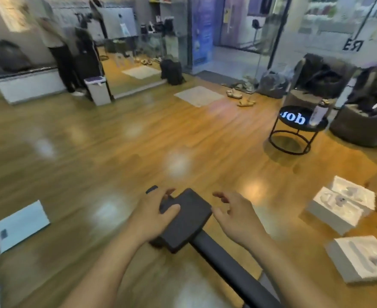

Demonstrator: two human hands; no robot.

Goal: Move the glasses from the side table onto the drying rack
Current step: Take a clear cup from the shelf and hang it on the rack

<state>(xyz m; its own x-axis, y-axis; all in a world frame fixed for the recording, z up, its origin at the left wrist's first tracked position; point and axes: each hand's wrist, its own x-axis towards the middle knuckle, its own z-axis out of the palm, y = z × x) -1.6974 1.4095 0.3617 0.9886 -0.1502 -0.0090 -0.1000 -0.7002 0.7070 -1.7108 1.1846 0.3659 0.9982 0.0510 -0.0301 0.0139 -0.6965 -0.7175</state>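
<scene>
My left hand (155, 215) grips a flat black rectangular device (186, 221) from its left side, thumb on top. The device sits at the end of a dark pole (227, 265) that runs down to the lower right. My right hand (235, 215) hovers just right of the device, fingers spread, holding nothing. A round black side table (294, 130) with white lettering stands far right, with a pale bottle (318, 113) on it. No glasses or drying rack can be made out; the picture is blurred.
Wooden floor (116, 152) spreads ahead. White boxes (341, 205) (361, 258) lie on the floor at right, a white sheet (20, 225) at left. A grey bin (97, 90) and two people (67, 54) stand at the far left. Dark seats with bags (365, 112) are behind the side table.
</scene>
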